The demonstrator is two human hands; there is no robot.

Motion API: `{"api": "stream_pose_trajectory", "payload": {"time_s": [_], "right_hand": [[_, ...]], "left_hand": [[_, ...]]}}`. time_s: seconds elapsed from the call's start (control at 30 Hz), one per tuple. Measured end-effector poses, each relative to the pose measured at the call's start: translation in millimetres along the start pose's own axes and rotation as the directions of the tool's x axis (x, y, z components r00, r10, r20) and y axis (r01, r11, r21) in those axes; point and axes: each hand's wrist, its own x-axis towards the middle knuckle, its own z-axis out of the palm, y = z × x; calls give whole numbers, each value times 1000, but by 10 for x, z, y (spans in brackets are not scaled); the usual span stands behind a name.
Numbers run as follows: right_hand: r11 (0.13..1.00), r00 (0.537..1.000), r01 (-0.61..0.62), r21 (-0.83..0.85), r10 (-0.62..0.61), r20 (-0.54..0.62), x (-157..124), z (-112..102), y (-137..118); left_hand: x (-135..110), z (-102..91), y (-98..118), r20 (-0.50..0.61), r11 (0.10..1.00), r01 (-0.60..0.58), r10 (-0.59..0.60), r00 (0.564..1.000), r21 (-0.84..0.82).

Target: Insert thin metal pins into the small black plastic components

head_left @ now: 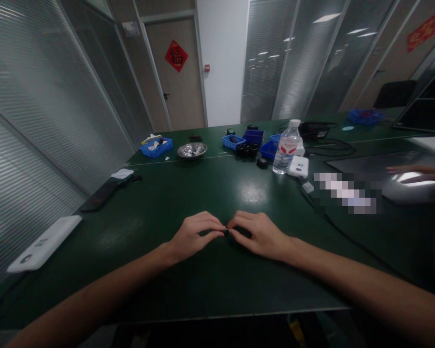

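Observation:
Near the front middle of the green table (159, 193), my left hand (194, 234) and my right hand (259, 234) meet fingertip to fingertip. Between them is a tiny dark piece (226, 232), too small for its kind to show. The thumb and fingers of my left hand pinch it from the left. From the right, the thumb and fingers of my right hand close on the same piece. Both hands hover at or just above the tabletop; I cannot tell whether they rest on it.
Farther back stand a metal bowl (192, 151), a blue basket (156, 147), blue bins (253, 137) and a water bottle (287, 147). White boxes lie left (45, 244) and right (298, 166). A black cable (344, 234) crosses the right side, where another person's hand (420, 171) is on a mouse.

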Motion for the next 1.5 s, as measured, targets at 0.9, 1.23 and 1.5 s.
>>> {"api": "stream_pose_trajectory", "payload": {"time_s": [0.9,1.23,1.5], "right_hand": [[961,995,-31,-275,56,85,25,-1,153],[957,990,-113,-266,131,48,2,-10,155],[963,974,-220,-157,226,19,12,-32,204]], "left_hand": [[21,11,-24,209,981,183,-194,959,70],[14,-62,0,252,965,253,-262,932,67],[10,-157,15,290,956,259,-290,912,140]]}}
